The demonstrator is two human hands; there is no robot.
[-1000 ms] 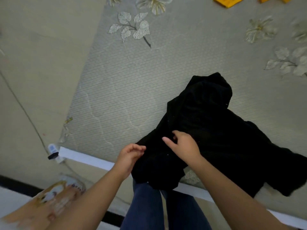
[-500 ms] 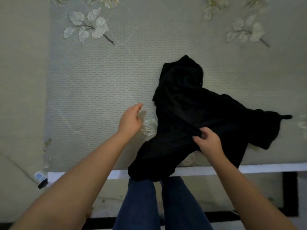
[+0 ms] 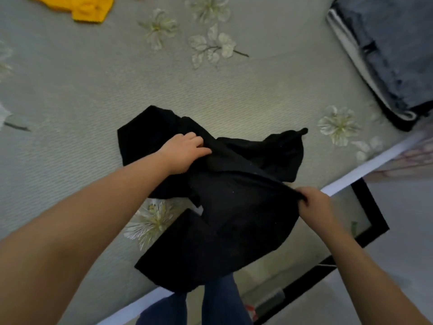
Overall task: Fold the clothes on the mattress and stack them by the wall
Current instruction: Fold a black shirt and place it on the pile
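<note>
Now, head view:
Left hand: my left hand (image 3: pixel 185 153) lies on the far part of the black garment (image 3: pixel 234 207), fingers curled into a bunched ridge of the cloth and gripping it.
Right hand: my right hand (image 3: pixel 312 204) pinches the garment's near right edge between thumb and curled fingers, at the mattress border; the cloth runs taut from that pinch toward the left hand.
Black garment: crumpled and unfolded on the near part of the mattress (image 3: pixel 93 102), its lower flap hanging over the white edge strip (image 3: pixel 375 164) in front of my legs; one narrow end points away to the right.
Legs: my blue jeans (image 3: pixel 218 306) show below the hanging cloth, right against the mattress edge.
Yellow garment: a yellow piece of clothing (image 3: pixel 89 8) lies at the far left of the mattress, well apart from the black one and cut off by the top of the frame.
Dark stack: grey-blue fabric (image 3: pixel 393 48) with a black and white layer under it sits at the far right corner of the mattress; I cannot tell what the pieces are.
Mattress: pale grey-green, printed with white flowers, one bloom (image 3: pixel 150 221) partly covered by the black cloth.
Floor: a black-framed panel (image 3: pixel 372 207) lies beside the mattress on my right.
</note>
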